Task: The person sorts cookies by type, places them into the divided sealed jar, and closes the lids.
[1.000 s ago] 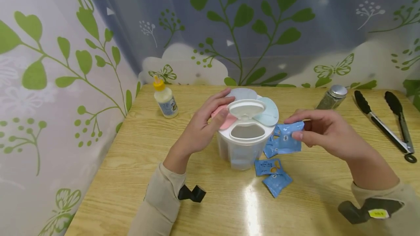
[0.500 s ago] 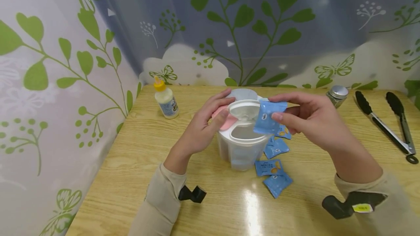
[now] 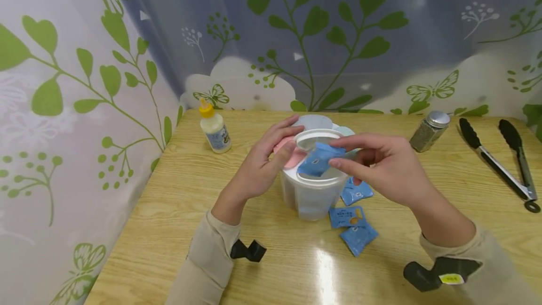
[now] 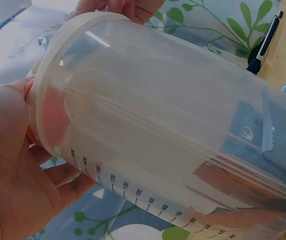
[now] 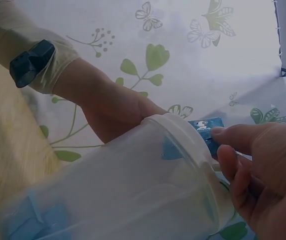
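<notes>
A clear plastic storage canister (image 3: 292,194) stands on the table, its lid split into pink, grey and pale blue sections with a white flap raised over an opening. My left hand (image 3: 262,164) steadies it, thumb on the pink section (image 3: 288,154) and fingers round the lid's edge. Between thumb and fingertips, my right hand (image 3: 387,168) pinches a small blue snack packet (image 3: 315,161), tilted over the opening. Through the canister wall in the right wrist view, the packet's lower part shows below the rim. Blue packets (image 5: 38,220) lie at the canister's bottom, beside brown ones (image 4: 233,185).
Several blue packets (image 3: 357,239) lie on the table right of the canister. A glue-like bottle with a yellow cap (image 3: 218,133) stands at the back left. To the right are a glass jar of dried herbs (image 3: 427,133) and black-tipped tongs (image 3: 495,166).
My right hand has lifted the blue packet from beside the canister, carried it left and lowered it to the lid's opening. My left hand has stayed on the lid.
</notes>
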The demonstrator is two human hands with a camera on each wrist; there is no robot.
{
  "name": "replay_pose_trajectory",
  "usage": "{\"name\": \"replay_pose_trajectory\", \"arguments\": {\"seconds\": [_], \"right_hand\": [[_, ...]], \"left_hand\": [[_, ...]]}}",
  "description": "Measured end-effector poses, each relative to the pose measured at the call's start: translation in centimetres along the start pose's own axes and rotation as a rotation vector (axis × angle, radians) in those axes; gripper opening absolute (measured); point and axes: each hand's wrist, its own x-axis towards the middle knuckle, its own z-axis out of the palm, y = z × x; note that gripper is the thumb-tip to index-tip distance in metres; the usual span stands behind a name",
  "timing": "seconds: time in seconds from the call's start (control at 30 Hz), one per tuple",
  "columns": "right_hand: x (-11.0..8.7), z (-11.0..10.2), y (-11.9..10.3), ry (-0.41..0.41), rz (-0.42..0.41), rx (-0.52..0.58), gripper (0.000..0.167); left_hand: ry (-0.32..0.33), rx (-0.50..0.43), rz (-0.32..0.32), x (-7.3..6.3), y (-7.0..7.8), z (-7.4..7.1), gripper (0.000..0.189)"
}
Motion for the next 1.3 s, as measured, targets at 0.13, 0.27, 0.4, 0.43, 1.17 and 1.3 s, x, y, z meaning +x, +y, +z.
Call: {"name": "replay_pose_trajectory", "arguments": {"seconds": [0.13, 0.27, 0.4, 0.43, 1.17, 1.3], "right_hand": [[-0.5, 0.0, -0.1, -0.017, 0.005, -0.085, 0.029], [-0.7, -0.5, -0.2, -0.019, 0.018, -0.108, 0.029], [-0.7, -0.7, -0.1, -0.026, 0.043, -0.092, 0.027], [-0.8, -0.7, 0.0, -0.027, 0.046, -0.087, 0.026], [-3.4, -3.7, 2.3, -0.010, 0.059, 0.180, 0.031], [-4.2, -4.4, 2.9, -0.026, 0.089, 0.180, 0.032]], "left_hand": [[0.000, 0.005, -0.001, 0.0, 0.0, 0.0, 0.059], [0.000, 0.010, -0.012, 0.0, 0.1, 0.0, 0.059], [0.002, 0.011, -0.022, -0.1, 0.1, 0.0, 0.060], [0.002, 0.010, -0.021, -0.1, 0.1, 0.0, 0.060], [0.013, 0.012, -0.017, 0.0, 0.3, 0.0, 0.060], [0.008, 0.010, -0.014, 0.1, 0.3, 0.0, 0.060]]}}
